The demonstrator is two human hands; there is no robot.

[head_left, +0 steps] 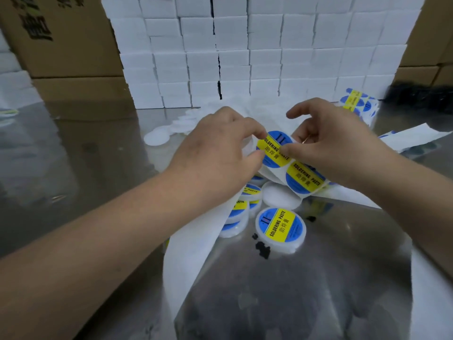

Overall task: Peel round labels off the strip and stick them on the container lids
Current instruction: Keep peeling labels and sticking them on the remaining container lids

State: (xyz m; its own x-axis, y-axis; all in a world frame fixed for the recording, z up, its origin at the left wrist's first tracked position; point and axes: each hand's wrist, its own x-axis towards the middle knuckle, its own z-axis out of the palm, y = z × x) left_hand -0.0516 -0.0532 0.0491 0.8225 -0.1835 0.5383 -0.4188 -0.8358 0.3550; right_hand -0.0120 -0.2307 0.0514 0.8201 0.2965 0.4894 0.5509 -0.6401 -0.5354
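Above front labelled container (pixel 280 227), we lose left edge of pinched label (pixel 274 149) under left hand (pixel 220 153) fingertips. Right hand (pixel 338 148) covers part of backing strip (pixel 196 241) there. Left of container, strip hides most of several lids (pixel 248 192). Fine print on container: unreadable to us. Far up-right, dark mass (pixel 421 94) too blurred to name. Strip runs off bottom edge below container.
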